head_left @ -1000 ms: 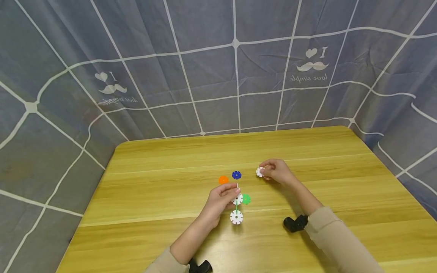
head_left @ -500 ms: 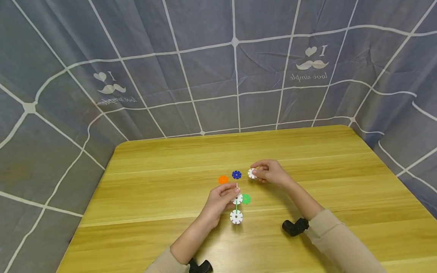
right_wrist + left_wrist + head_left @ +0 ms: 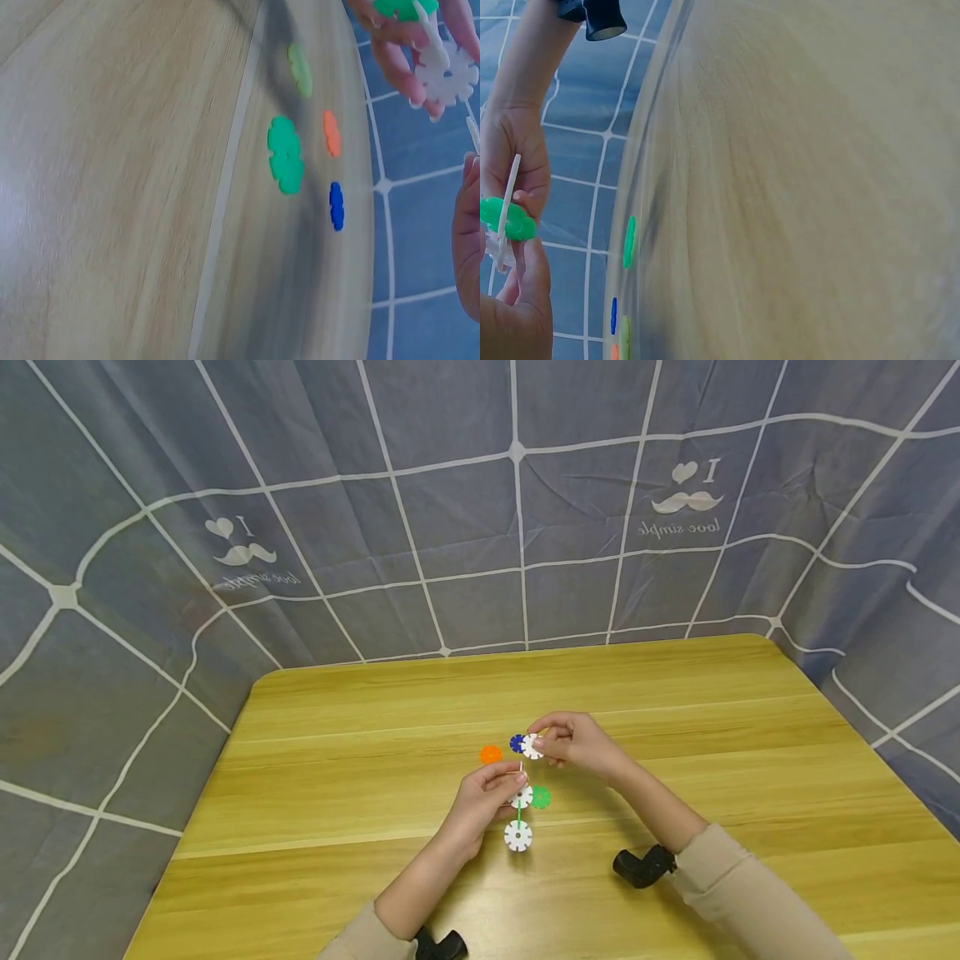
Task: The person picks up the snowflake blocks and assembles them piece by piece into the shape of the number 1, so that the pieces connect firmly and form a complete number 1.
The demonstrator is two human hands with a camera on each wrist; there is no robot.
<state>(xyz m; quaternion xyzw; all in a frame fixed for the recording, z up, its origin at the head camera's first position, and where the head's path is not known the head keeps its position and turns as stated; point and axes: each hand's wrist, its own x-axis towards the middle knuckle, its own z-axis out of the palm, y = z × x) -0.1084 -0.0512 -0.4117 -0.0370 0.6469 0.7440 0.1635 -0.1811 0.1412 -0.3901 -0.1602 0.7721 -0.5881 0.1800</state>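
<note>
Table point(image 3: 337, 718) under my hands. My left hand point(image 3: 483, 799) pinches a white-and-green disc chain point(image 3: 511, 837); just beyond, my right hand point(image 3: 579, 746) pinches a white disc point(image 3: 530, 746) — blue disc point(image 3: 514, 743) partly behind it, green disc point(image 3: 542, 798), orange disc point(image 3: 491, 754) near my left.

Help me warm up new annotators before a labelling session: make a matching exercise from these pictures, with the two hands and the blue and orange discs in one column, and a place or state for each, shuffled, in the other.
Column one
1. Right hand
2. Blue disc
3. Left hand
4. Orange disc

Column two
A. Holds the joined white and green pieces
B. The leftmost disc showing in the head view
C. Pinches the single white disc
D. Partly hidden behind the single white disc in the head view

Pairs: 1-C, 2-D, 3-A, 4-B
</note>
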